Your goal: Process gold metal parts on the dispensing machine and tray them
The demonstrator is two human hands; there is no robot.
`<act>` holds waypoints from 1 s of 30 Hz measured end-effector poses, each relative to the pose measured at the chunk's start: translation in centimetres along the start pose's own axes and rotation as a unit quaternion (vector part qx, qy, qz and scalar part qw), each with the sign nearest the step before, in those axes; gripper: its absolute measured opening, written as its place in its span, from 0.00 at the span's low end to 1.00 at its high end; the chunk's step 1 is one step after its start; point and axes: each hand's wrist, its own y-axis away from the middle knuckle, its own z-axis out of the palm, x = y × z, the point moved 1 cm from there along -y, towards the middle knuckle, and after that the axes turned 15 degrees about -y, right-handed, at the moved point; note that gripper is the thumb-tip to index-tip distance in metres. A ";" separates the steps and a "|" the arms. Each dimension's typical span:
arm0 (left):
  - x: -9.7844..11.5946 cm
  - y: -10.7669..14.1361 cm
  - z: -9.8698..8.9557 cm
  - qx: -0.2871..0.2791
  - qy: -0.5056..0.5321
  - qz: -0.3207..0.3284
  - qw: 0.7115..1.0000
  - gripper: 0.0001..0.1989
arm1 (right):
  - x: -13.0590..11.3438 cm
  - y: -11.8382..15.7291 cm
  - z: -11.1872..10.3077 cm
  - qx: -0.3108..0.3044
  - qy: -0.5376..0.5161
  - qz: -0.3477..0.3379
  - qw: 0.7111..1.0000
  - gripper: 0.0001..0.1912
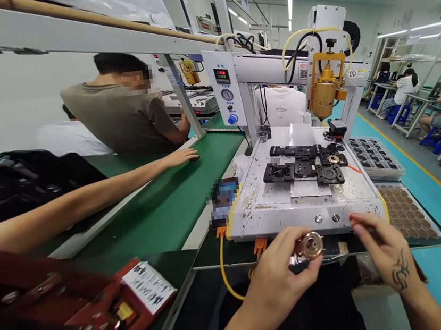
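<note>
My left hand (283, 267) is closed around a round, rose-gold watch case (312, 245) in front of the white dispensing machine's base (276, 222). The case's open side faces up toward me, and a dark piece shows beneath it between my fingers. My right hand (385, 246) is held apart to the right, its thumb and index finger pinched together near the machine's front edge. Whatever lies between those fingertips is too small to make out. On the base sit black fixture blocks (305, 168), with another gold ring-shaped part (333, 160) in one of them.
A co-worker's arm (88, 197) reaches over the green conveyor belt (192, 195) toward a small dark object. A phone (225, 202) lies beside the machine. Stacked clear trays (376, 159) and a sheet of brown discs (405, 212) are at right. A red press (78, 316) stands front left.
</note>
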 end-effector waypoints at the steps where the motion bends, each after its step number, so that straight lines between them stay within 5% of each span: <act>1: -0.5 0.2 -0.2 0.002 -0.004 -0.014 1.000 0.19 | 1.4 -0.4 -1.1 0.067 0.068 -0.017 0.995 0.12; 5: -2.9 1.6 -0.6 -0.005 -0.010 -0.087 0.996 0.15 | 6.6 -1.2 -4.6 0.173 0.179 -0.047 0.967 0.22; 9: -5.0 3.3 0.8 -0.076 0.011 -0.145 0.986 0.15 | 7.6 0.5 -4.1 0.207 0.182 -0.067 0.959 0.19; 11: -5.9 4.1 2.4 -0.140 0.040 -0.142 0.979 0.17 | 6.8 2.0 -1.9 0.165 0.160 -0.084 0.970 0.09; 13: -6.7 4.6 4.2 -0.203 0.065 -0.118 0.970 0.18 | 6.3 3.3 1.0 0.049 0.119 -0.096 0.987 0.03; 16: -7.8 4.7 6.8 -0.256 0.055 -0.076 0.962 0.18 | 6.7 4.4 5.4 -0.140 0.070 -0.099 0.983 0.11; 18: -8.5 4.5 7.9 -0.269 0.032 -0.053 0.961 0.19 | 7.8 4.5 7.2 -0.200 0.066 -0.086 0.974 0.15; 23: -9.5 5.1 8.2 -0.303 0.023 -0.010 0.953 0.21 | 9.8 4.8 8.3 -0.231 0.085 -0.046 0.968 0.15; 30: -9.7 5.6 7.8 -0.312 0.032 -0.035 0.949 0.23 | 10.2 6.2 9.3 -0.240 0.117 -0.043 0.963 0.12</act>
